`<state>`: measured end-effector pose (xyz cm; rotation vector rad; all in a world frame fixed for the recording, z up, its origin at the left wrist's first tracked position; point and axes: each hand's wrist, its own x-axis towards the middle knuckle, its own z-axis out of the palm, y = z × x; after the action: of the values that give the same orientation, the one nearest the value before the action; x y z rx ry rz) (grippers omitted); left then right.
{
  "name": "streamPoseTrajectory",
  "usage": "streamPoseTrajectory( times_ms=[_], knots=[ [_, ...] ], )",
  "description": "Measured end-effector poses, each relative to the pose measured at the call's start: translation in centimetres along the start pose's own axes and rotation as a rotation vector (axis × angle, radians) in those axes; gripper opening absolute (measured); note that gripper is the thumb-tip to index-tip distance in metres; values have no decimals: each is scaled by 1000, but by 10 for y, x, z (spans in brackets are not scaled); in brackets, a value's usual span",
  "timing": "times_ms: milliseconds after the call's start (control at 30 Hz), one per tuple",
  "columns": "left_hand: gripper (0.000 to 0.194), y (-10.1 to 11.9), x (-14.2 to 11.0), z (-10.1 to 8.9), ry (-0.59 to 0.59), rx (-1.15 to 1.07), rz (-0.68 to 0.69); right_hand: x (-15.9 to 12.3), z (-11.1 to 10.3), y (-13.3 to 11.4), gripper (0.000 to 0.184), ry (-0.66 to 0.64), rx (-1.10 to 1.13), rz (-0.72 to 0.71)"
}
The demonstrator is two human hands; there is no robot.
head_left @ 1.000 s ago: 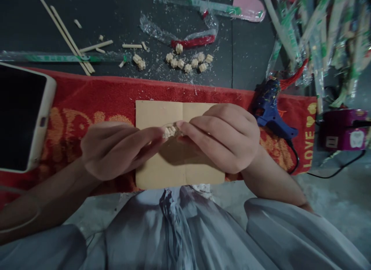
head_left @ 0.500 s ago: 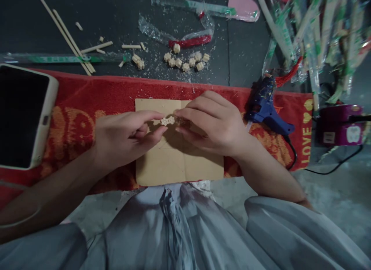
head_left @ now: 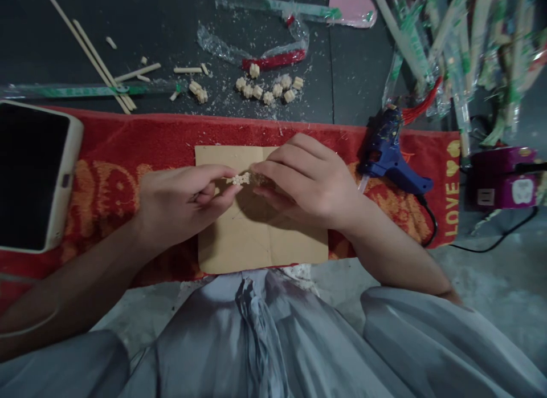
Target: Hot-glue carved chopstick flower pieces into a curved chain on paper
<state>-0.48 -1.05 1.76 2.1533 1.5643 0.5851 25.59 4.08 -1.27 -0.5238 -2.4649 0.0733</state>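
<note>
1. Since a second ago our left hand (head_left: 182,195) and right hand (head_left: 314,184) have turned, bringing the flower-shaped ends of the small pale pieces (head_left: 241,179) into view
2. Our left finger and thumb pinch the pieces over the cardboard (head_left: 235,250); our right fingers curl narrowly at the other end, their grip too hidden to tell
3. We'd best pinch lightly and hold those ends level, so neither skews
4. We'd also mind our right forearm (head_left: 397,252) near the glue gun (head_left: 387,153) on the towel (head_left: 162,133)

Red towel (head_left: 141,127) on dark table (head_left: 171,21).
</note>
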Motion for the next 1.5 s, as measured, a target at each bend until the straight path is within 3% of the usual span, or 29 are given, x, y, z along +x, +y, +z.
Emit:
streamPoseTrajectory(
  times_ms=[267,433,667,933,1033,1333,1500],
  knots=[
    [34,-4,0,1,2,30,44,1,1,0,16,14,-20,-11],
    [27,-9,0,3,28,15,109,0,-2,2,19,-83,67,74],
    [33,-14,1,8,-52,95,40,0,-6,2,27,-196,109,161],
    [36,-11,4,10,-83,112,8,1,-4,-2,31,-267,28,150],
    [36,-14,3,12,-52,96,27,2,-8,-1,27,-267,49,163],
    [38,-13,-1,8,-115,102,-45,-1,-32,14,16,-390,26,250],
    [43,-12,3,5,-241,82,-139,6,-40,10,9,-469,29,302]
  ],
)
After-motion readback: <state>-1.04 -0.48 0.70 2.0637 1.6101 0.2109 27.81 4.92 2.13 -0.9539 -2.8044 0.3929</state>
